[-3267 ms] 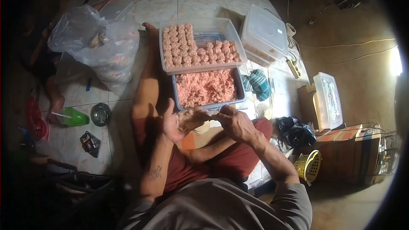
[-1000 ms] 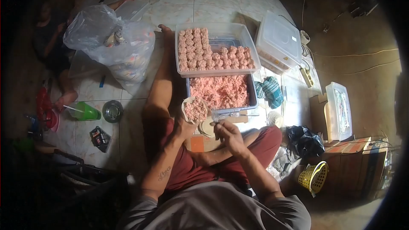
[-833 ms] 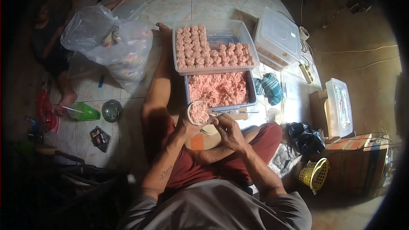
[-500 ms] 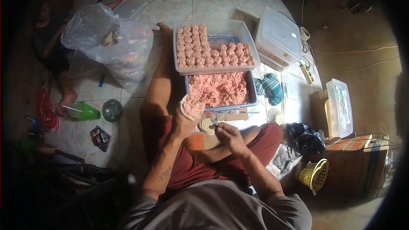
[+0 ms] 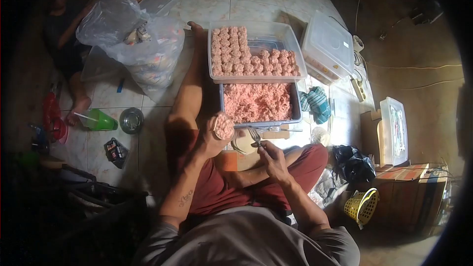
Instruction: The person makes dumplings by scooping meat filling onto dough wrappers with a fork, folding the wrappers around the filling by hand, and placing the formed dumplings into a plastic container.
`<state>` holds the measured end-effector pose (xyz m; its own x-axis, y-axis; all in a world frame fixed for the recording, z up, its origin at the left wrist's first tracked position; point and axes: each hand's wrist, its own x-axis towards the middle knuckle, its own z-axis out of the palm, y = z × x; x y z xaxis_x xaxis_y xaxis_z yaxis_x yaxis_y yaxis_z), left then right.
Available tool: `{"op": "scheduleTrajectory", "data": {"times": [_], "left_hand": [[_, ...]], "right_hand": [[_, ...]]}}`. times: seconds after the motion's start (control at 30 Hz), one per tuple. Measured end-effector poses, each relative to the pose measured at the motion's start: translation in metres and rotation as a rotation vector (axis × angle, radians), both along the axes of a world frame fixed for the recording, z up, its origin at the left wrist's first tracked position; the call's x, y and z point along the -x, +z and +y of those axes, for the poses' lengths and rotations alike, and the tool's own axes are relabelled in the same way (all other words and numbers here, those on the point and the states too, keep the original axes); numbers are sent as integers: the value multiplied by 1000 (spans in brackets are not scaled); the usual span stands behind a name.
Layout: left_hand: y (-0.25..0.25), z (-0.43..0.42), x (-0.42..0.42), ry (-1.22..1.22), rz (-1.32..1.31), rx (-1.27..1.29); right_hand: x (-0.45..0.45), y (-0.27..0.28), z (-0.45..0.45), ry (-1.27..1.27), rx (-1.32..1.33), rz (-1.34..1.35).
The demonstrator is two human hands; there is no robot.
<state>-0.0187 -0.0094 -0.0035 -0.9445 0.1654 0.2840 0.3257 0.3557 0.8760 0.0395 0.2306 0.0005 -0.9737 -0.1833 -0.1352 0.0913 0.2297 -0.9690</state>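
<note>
My left hand (image 5: 211,147) is closed around a dumpling (image 5: 224,127), a pale round wrapper with pink ground meat showing on top. In my right hand (image 5: 273,161) is a metal fork (image 5: 254,137), its tines pointing up, close to the tub's near edge. Ground meat (image 5: 258,102) fills much of the blue-grey tub (image 5: 297,102) just ahead of both hands. Beyond it, a clear plastic tray (image 5: 256,80) holds rows of meat dumplings (image 5: 229,51), with a gap at its back right. Pale round wrappers (image 5: 242,145) lie between my hands, partly hidden.
At left are a big plastic bag (image 5: 152,64), a green cup (image 5: 102,119) and a glass ashtray-like dish (image 5: 131,120); another person sits behind. At right are a lidded clear box (image 5: 329,39), checked cloth (image 5: 318,104), black bag (image 5: 352,162) and yellow basket (image 5: 361,207).
The fork has turned more upright and shifted slightly right, away from the wrappers. The dumpling in my left hand now shows a rounder, more compact meat top. The whole view has shifted slightly.
</note>
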Motion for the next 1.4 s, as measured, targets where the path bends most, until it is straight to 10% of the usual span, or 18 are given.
{"op": "scheduleTrajectory", "data": {"times": [0.13,0.33,0.4,0.5,0.57,0.93,1.13,1.17,1.27,1.4], "left_hand": [[-18,0,2,107,1,31],[-3,5,0,-161,-276,-615],[5,22,-4,-153,13,-405],[-18,32,-4,3,-43,-60],[-17,27,-3,163,-247,-479],[25,6,0,-81,-115,-468],[8,38,-3,138,-125,-226],[11,35,-6,142,-129,-223],[31,21,0,106,-123,-447],[15,9,2,-220,-214,-94]], "right_hand": [[-10,-18,-9,19,320,-253],[-7,-21,-24,74,431,-220],[-6,-21,-33,80,455,-182],[11,6,-41,43,-202,389],[9,3,-29,-29,-118,268],[-16,-11,-26,100,566,-312],[3,-3,-55,-34,-207,481],[5,9,-43,22,-336,294],[8,44,-23,-184,-191,301],[26,58,-7,157,-359,570]]}}
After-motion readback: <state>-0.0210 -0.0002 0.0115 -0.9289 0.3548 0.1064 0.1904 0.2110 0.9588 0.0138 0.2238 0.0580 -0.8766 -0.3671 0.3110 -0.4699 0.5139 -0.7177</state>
